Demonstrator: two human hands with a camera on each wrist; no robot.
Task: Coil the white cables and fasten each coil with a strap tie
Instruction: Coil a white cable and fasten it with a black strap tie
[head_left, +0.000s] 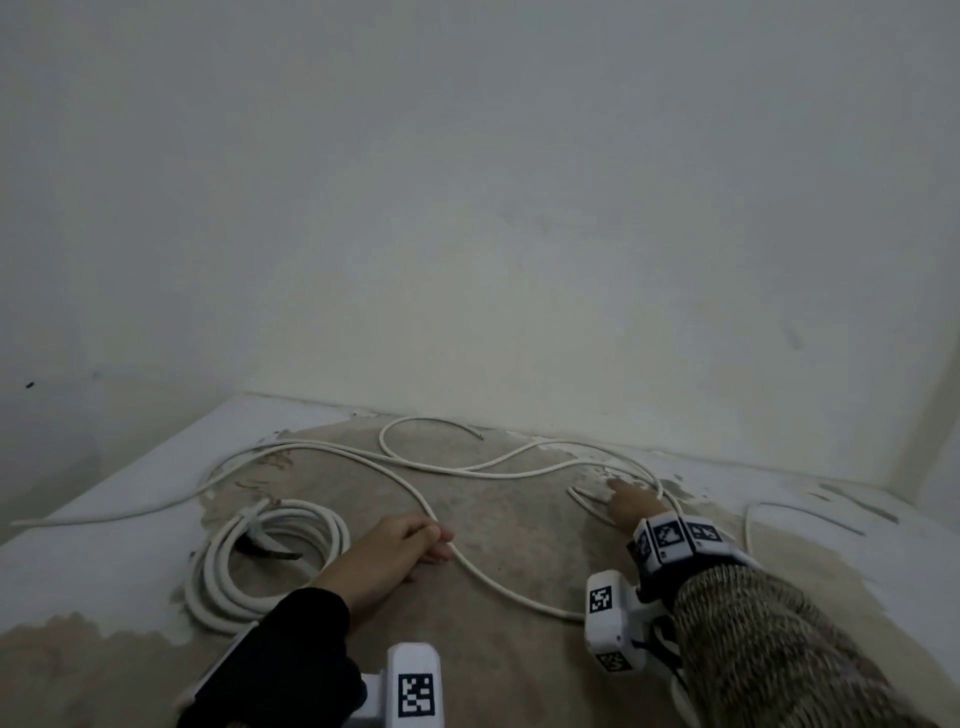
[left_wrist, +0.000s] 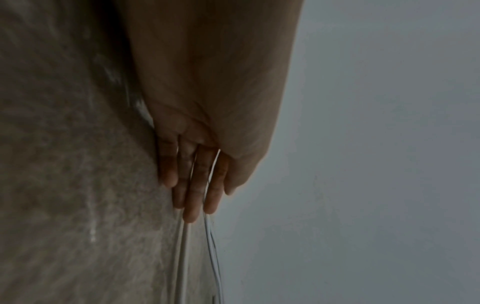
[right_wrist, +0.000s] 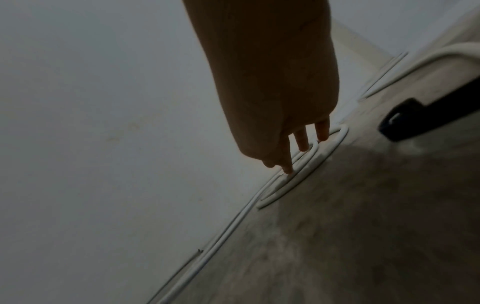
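A long loose white cable (head_left: 363, 460) snakes over the worn tabletop (head_left: 519, 545). My left hand (head_left: 415, 540) lies on the middle of the table and pinches this cable; in the left wrist view the cable (left_wrist: 213, 242) runs out between the fingers (left_wrist: 197, 185). My right hand (head_left: 626, 499) reaches to the far right, its straight fingertips (right_wrist: 302, 144) touching a bend of cable (right_wrist: 213, 246) near the wall. A finished coil of white cable (head_left: 218, 582) with a dark strap tie (head_left: 267, 548) lies left of my left hand.
A plain wall (head_left: 467, 208) closes the table's far side. The table's left edge (head_left: 78, 519) has a cable end running along it. Another cable stretch (head_left: 748, 525) curves at the right. Paint is worn off the table's middle.
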